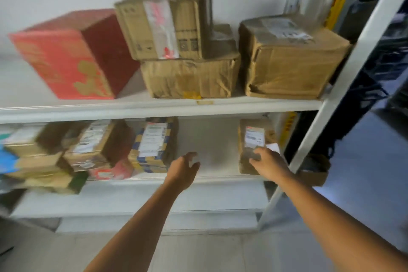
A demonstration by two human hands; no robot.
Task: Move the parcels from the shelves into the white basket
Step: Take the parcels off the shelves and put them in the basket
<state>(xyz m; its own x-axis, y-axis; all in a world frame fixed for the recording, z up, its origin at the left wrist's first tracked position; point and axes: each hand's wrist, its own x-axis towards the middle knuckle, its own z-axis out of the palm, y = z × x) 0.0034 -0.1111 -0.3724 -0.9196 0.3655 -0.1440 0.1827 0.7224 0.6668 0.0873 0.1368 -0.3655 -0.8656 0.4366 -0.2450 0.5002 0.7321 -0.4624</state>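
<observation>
A small brown parcel with a white label stands at the right end of the middle shelf. My right hand lies on its front, fingers curled over the near edge. My left hand hovers over the bare stretch of that shelf, fingers spread and holding nothing, just right of a blue-and-yellow taped parcel. Several more parcels are piled at the left of this shelf. The white basket is out of view.
The upper shelf carries a red box, two stacked brown boxes and a large brown box. A white shelf post slants along the right, with a small brown box and a bluish floor beyond it.
</observation>
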